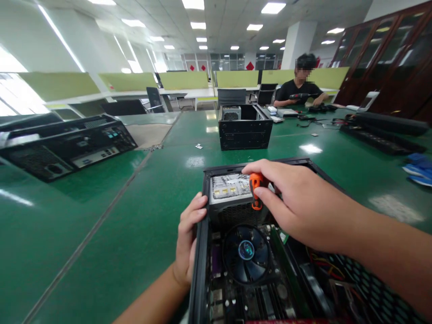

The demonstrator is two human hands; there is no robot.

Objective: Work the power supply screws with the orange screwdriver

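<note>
An open black computer case (199, 274) stands close in front of me. My left hand (187, 238) is closed on its left wall, fingertips hooked over the rim. My right hand (297, 198) grips an orange and black screwdriver (257, 191) over the far end of the case; only the handle shows, and the shaft and tip cannot be made out. Beneath it lies a power supply (224, 186) with a worn white label. Nearer to me, a round cooling fan (246, 249) sits on the motherboard, with a green circuit board (286, 261) and coloured wires (326, 263) to its right.
Across the green table (141, 225) stands a second open case (246, 135). More black cases (84, 146) lie at the left. A small white piece (199, 146) rests on the tabletop. Black panels (378, 132) and a blue item (420, 168) are at right. A person (299, 87) works behind.
</note>
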